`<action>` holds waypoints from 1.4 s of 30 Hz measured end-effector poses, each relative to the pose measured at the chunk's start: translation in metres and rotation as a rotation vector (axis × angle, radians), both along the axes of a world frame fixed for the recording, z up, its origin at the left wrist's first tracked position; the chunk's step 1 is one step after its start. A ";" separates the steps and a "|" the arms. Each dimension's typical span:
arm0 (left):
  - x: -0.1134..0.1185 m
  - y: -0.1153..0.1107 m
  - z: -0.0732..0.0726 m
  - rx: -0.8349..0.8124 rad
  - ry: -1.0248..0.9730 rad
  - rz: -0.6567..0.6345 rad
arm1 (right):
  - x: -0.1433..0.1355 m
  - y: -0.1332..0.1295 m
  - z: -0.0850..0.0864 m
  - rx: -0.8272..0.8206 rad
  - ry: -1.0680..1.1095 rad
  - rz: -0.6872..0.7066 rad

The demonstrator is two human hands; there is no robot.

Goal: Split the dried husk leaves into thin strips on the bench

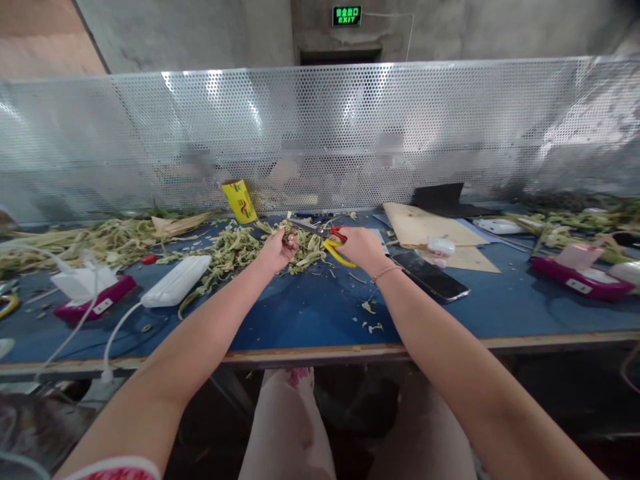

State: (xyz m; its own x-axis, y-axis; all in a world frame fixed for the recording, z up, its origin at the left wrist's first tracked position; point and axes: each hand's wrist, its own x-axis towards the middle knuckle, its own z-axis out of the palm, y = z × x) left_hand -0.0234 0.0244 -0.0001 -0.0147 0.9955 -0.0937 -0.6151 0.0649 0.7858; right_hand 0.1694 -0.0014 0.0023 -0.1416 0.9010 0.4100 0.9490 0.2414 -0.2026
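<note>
My left hand is closed in a pinch at the pile of dried green plant pieces; what its fingers grip is too small to name. My right hand is wrapped round scissors with red and yellow handles. The scissor blades point left, over the plant pieces and close to my left fingertips. Part of the handles is hidden under my right hand.
A yellow roll stands tilted behind the pile. Right of my right hand lie a phone and brown card. Power strips sit at both sides, a white block at left. A perforated metal screen backs the table.
</note>
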 end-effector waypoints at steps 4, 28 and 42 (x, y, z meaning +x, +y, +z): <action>-0.001 -0.001 -0.001 0.061 0.062 0.043 | -0.001 0.003 -0.002 -0.025 0.037 0.001; -0.008 0.003 -0.002 0.221 0.128 0.115 | -0.008 0.009 -0.012 -0.128 0.169 0.084; -0.006 0.000 -0.001 0.234 0.114 0.113 | -0.010 0.006 -0.013 -0.078 0.151 0.112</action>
